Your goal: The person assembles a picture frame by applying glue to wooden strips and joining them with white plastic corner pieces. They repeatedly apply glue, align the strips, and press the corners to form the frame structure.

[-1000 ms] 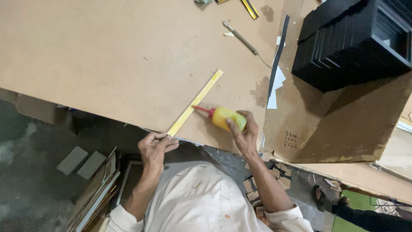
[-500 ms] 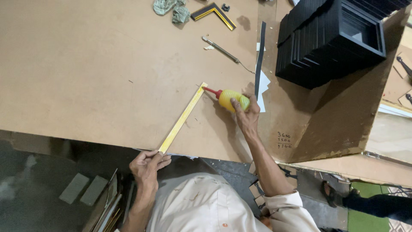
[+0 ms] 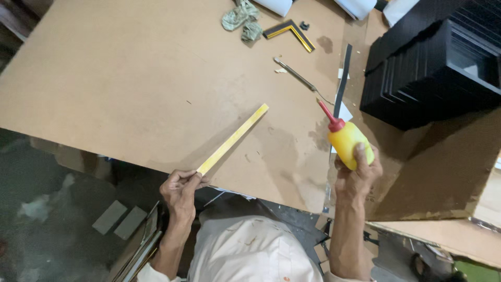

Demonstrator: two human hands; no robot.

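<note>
A long thin yellow strip [image 3: 233,138] lies diagonally on the brown board table [image 3: 130,83]. My left hand [image 3: 181,190] pinches its near end at the table's front edge. My right hand [image 3: 356,175] grips a yellow squeeze bottle [image 3: 349,143] with a red pointed nozzle, held tilted up and to the left, lifted off the strip and to the right of its far end.
A stack of black frames [image 3: 438,62] fills the right back of the table. A narrow black strip [image 3: 342,81], a thin metal tool [image 3: 295,74], a black and gold frame corner [image 3: 289,30] and a crumpled green cloth [image 3: 241,18] lie at the back.
My right hand has pulled the bottle off the strip's far end and moved it right. The view has shifted closer. My left hand keeps its hold on the strip's near end.
</note>
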